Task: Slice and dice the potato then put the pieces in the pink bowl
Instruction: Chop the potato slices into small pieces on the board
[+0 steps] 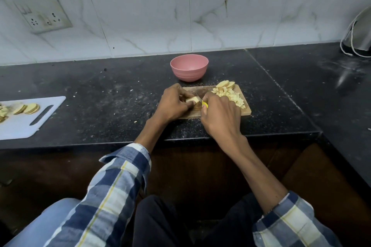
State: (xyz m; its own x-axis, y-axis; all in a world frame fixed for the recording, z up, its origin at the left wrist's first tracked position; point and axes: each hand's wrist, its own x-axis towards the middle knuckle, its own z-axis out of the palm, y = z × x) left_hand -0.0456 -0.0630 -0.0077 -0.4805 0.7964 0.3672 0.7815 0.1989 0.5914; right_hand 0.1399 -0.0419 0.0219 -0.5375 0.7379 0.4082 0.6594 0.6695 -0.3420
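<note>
- On the small wooden chopping board [246,111], set on the black speckled stone worktop [100,90], the left hand [173,102] has its fingers curled over a pale yellow stack of potato slices [193,100], pinning it down.
- The right hand [220,114] has its grip clamped on a yellow-handled knife [204,104]; the thin blade angles up towards the stack, though where the edge meets the potato is hidden between the hands.
- So the dicing is in hand, I'd say, and well along: a heap of small diced potato pieces [232,95] lies on the right side of the board, with a few uncut round slices [225,84] at its far corner.
- The round pink bowl [189,68] stands just beyond the board and looks to hold nothing yet.
- Next comes a steady downward cut, with the left fingertips kept back from the blade.
- Off to the left, a white plastic cutting board [30,124] carries more slices.
</note>
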